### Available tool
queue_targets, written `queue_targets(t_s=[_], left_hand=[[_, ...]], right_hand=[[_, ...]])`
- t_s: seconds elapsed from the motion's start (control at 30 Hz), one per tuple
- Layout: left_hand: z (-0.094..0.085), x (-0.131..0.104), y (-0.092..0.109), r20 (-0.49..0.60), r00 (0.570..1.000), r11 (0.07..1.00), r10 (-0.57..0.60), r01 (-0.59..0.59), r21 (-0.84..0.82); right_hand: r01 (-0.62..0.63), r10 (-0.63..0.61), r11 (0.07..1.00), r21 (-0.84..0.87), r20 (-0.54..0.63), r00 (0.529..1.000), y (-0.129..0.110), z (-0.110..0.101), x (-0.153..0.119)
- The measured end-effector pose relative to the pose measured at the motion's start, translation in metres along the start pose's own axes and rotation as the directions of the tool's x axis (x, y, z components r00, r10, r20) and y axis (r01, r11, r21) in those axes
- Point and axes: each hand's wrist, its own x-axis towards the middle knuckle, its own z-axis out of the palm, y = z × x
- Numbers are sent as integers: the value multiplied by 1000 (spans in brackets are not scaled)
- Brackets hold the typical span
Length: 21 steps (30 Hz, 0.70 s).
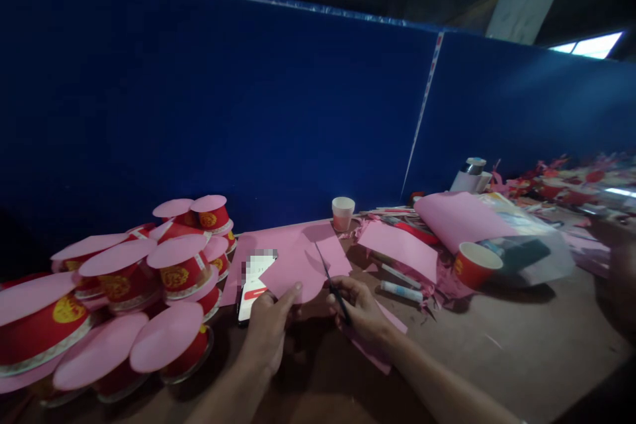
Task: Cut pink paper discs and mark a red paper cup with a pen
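My left hand (271, 324) pinches the near edge of a pink paper sheet (297, 275), thumb on top. In my right hand (355, 308) is a pair of dark scissors (340, 301), its long blade pointing away from me over the paper. The near edge of the sheet is rounded beside the blade. Beneath it lies a larger pink sheet (248, 243). A lit phone (253, 288) rests just left of the paper, partly covered by it. Under my right wrist is a pink offcut (370, 351).
Stacked red paper cups with pink discs (116, 271) crowd the left. A white cup (342, 213) stands by the blue partition (223, 99). To the right are a glue tube (401, 291), a red cup (477, 265), pink paper (460, 218) and a plastic bag (541, 255).
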Motion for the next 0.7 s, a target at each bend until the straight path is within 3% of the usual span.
queue_targets(t_s=[0.2, 0.7], left_hand=[[1, 1, 1, 2, 1000, 1000, -4, 4, -15], [-3, 3, -2, -32, 999, 1000, -8, 8, 5]], right_hand=[[-22, 23, 1000, 18, -10, 1000, -4, 2, -1], [60, -60, 998, -24, 14, 998, -9, 1, -1]])
